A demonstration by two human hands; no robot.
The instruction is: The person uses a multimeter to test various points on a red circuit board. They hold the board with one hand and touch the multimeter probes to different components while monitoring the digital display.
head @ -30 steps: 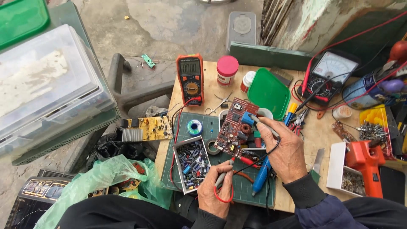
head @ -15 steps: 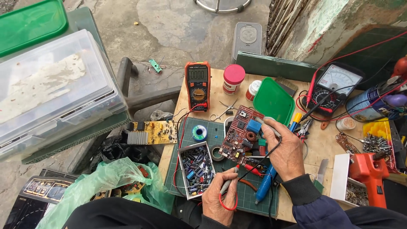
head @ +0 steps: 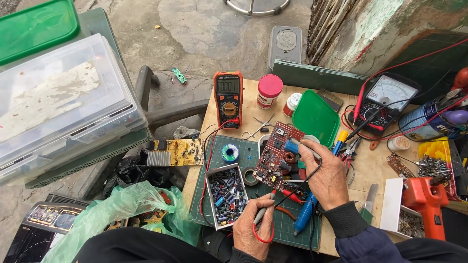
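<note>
A red circuit board (head: 276, 156) lies tilted on a green cutting mat (head: 243, 187) on the wooden table. My left hand (head: 253, 228) grips a grey test probe with a red lead, its tip at the board's near edge. My right hand (head: 324, 173) rests on the board's right side and pinches a second probe with a black lead, its tip toward the board's upper part. An orange digital multimeter (head: 227, 98) stands behind the board. A small white box of capacitors (head: 225, 195) sits left of my left hand.
On the table: a solder spool (head: 230, 153), a pink-lidded jar (head: 268, 91), a green lid (head: 314, 118), an analogue meter (head: 385, 100), a blue tool (head: 304, 214), an orange tool (head: 429, 202), screws (head: 431, 167). Left: a yellow board (head: 175, 152), a plastic bin (head: 58, 104), a green bag (head: 122, 209).
The view has shifted slightly. My left hand has brought its probe up to the board's near edge. My right hand stays on the board with its probe.
</note>
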